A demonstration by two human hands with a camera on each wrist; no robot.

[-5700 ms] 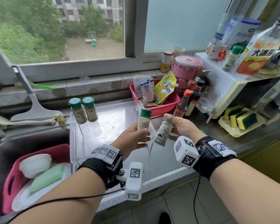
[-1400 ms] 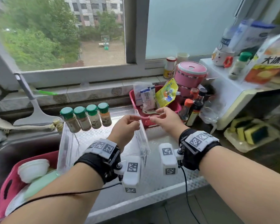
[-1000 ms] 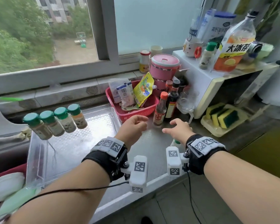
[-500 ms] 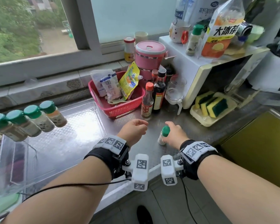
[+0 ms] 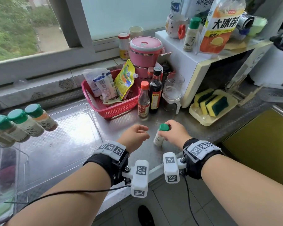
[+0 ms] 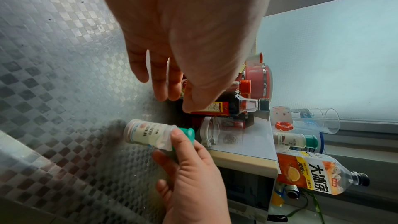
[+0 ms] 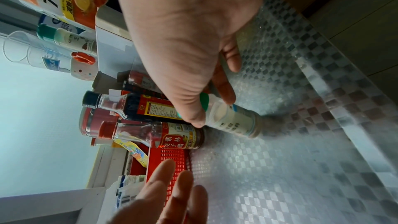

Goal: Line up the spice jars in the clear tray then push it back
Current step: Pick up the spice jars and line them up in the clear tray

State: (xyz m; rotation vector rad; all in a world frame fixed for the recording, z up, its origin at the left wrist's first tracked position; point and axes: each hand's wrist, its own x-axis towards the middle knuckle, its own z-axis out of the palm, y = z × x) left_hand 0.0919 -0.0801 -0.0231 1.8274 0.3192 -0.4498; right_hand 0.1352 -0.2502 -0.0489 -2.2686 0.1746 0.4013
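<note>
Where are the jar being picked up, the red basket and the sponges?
spice jar (image 5: 158, 139), head view, its white body.
red basket (image 5: 121, 110), head view, front wall.
sponges (image 5: 216, 104), head view, green top.

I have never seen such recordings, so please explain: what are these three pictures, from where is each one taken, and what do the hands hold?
No machine here: a person wears three cameras. One sits on the head, looking down at both hands; one sits on each wrist, looking along the fingers. On the steel counter the right hand grips a green-capped spice jar near its cap. The left hand holds nothing. At the left, more jars stand in the clear tray.
</note>
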